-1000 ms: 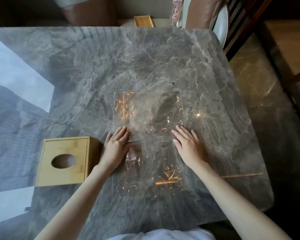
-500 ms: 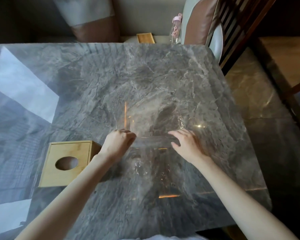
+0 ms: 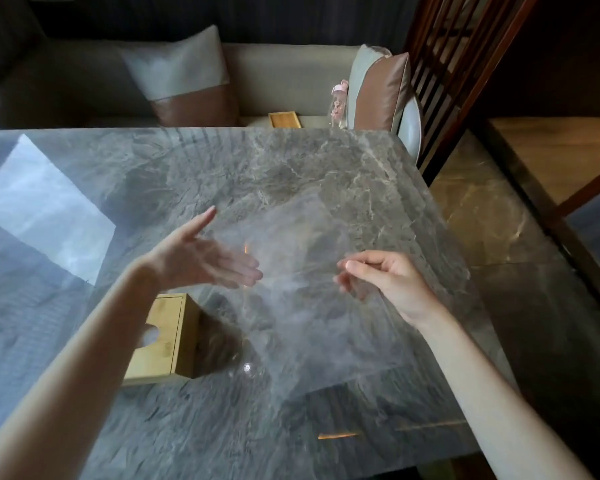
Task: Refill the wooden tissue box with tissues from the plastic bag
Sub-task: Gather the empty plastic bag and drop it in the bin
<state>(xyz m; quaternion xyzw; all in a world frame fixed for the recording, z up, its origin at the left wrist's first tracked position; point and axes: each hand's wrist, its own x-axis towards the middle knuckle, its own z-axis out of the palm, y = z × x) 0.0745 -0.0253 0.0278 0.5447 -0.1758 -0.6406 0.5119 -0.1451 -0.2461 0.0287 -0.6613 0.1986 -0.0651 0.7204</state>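
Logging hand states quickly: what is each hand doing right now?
Left hand: open, fingers straight, against the clear plastic bag.
Right hand: pinching the bag's edge.

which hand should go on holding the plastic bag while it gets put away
The right hand. Its fingers already pinch the clear plastic bag, lifted above the marble table. The left hand is open and flat beside the bag, nearer the wooden tissue box.

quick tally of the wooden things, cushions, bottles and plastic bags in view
wooden things: 2, the tissue box and a small tray
cushions: 2, one and another
bottles: 1, pink-capped
plastic bags: 1, clear
total: 6
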